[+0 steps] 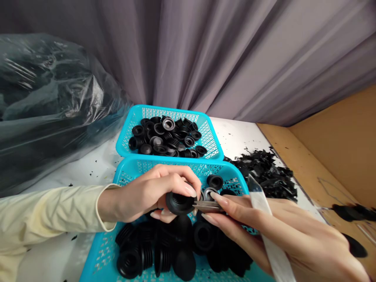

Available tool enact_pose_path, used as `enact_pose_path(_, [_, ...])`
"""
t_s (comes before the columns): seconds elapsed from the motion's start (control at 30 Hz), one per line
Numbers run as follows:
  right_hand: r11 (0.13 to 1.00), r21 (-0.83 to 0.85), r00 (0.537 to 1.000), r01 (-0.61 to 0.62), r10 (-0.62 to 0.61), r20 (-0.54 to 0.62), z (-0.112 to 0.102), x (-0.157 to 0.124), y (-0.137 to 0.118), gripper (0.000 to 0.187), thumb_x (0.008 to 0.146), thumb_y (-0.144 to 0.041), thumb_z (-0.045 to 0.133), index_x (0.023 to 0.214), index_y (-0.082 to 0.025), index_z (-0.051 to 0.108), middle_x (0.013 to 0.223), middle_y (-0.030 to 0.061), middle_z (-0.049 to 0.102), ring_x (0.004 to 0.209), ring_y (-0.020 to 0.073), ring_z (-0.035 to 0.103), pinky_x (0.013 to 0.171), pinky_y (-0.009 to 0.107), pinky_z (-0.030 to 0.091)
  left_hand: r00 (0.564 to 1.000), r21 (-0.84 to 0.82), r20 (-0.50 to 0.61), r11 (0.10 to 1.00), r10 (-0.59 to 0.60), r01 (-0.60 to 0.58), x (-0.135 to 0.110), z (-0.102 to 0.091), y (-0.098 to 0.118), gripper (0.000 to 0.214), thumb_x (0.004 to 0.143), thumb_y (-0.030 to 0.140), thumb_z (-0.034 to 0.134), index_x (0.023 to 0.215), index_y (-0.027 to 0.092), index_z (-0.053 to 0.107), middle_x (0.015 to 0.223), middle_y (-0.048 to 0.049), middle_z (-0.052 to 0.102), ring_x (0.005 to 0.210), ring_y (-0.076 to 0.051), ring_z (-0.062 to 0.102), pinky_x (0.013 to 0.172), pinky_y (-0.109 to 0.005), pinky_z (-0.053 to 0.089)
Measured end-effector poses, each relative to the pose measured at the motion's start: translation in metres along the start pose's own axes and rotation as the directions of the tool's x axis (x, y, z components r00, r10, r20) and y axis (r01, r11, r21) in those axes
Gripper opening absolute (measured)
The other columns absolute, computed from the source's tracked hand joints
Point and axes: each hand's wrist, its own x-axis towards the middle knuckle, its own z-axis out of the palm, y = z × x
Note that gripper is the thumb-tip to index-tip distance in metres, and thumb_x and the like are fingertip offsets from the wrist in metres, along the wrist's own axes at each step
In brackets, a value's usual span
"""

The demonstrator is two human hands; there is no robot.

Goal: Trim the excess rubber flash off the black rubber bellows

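My left hand [149,192] is closed around a round black rubber part [179,203], held over the near blue basket [129,170]. My right hand [273,231] grips a thin blade [205,205] with a white-wrapped handle [261,203]; the blade's tip rests against the rim of the rubber part. The near basket holds several black ribbed rubber parts [164,250] beneath both hands.
A second blue basket [210,133] with more black rubber parts stands behind the first. A heap of black rubber trimmings [264,172] lies at right on the white table. A large clear plastic bag [49,102] of dark parts fills the left. A cardboard wall [337,149] is at right.
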Motion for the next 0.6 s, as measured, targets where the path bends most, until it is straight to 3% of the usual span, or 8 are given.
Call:
enact_pose_path(0.23, [0.997,0.032,0.997,-0.076,0.076,0.006,0.0006,-0.0036,-0.0005,0.021,0.084,-0.021,0.068,0.102,-0.033,0.068,0.071,-0.0022,0.075,0.044,0.0162,0.065,0.044,0.029,0.057,0.999,-0.013,-0.053,1.0,-0.009,0.008,0.0023,0.0011,0.0004,0.014,0.074,0.028,0.058,0.071,0.015,0.061,0.062,0.0014,0.051,0.035,-0.003,0.037,0.032,-0.015,0.023])
enact_pose_path(0.4, [0.994,0.05,0.995,-0.092,0.093,-0.022,0.0013,-0.0022,-0.0012,0.022,0.082,-0.02,0.07,0.099,-0.034,0.069,0.073,-0.0042,0.076,0.044,0.0147,0.065,0.047,0.027,0.059,0.998,-0.029,-0.062,0.999,-0.022,0.02,0.0014,0.0014,0.0014,0.013,0.075,0.027,0.057,0.071,0.015,0.061,0.064,0.0009,0.053,0.035,-0.002,0.038,0.032,-0.014,0.022])
enact_pose_path(0.6, [0.995,0.049,0.994,-0.091,0.093,-0.053,0.0044,-0.0049,-0.0013,0.026,0.082,-0.019,0.069,0.103,-0.034,0.069,0.07,-0.0021,0.075,0.042,0.0166,0.065,0.039,0.029,0.055,0.997,-0.053,-0.071,0.998,-0.028,0.024,0.002,0.002,0.0018,0.012,0.074,0.026,0.057,0.07,0.015,0.061,0.062,0.001,0.053,0.035,-0.002,0.037,0.032,-0.014,0.022])
